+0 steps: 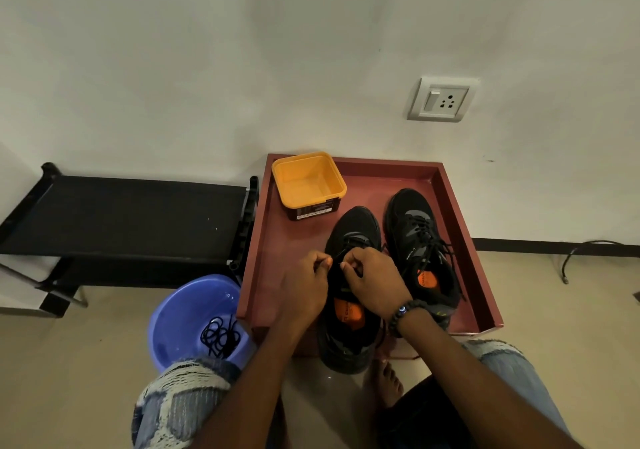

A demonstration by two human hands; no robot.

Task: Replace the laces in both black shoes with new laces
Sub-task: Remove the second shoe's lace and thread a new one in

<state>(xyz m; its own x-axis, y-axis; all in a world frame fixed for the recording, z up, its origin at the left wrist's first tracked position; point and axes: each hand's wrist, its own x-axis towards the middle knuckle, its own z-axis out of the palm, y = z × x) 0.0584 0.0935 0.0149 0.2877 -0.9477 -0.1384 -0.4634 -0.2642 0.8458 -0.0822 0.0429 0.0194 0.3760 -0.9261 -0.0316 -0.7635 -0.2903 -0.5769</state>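
White wall, tiled floor. Maroon tray [277, 240] keeps both shoes together. Right shoe [417, 240] laced; left shoe [346, 330] nearer, overhanging tray edge for reach. Blue tub [180, 313] collects loose laces [220, 336]. Yellow box [308, 180] empty. Left hand [304, 282], right hand [375, 280] each pinch lace [341, 251], apparently threading eyelets.

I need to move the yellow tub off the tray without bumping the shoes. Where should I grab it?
Pinch the yellow tub by its far rim wall, from above: it stands upright, open-topped and looks empty, and the near shoe with both hands sits on its near side.
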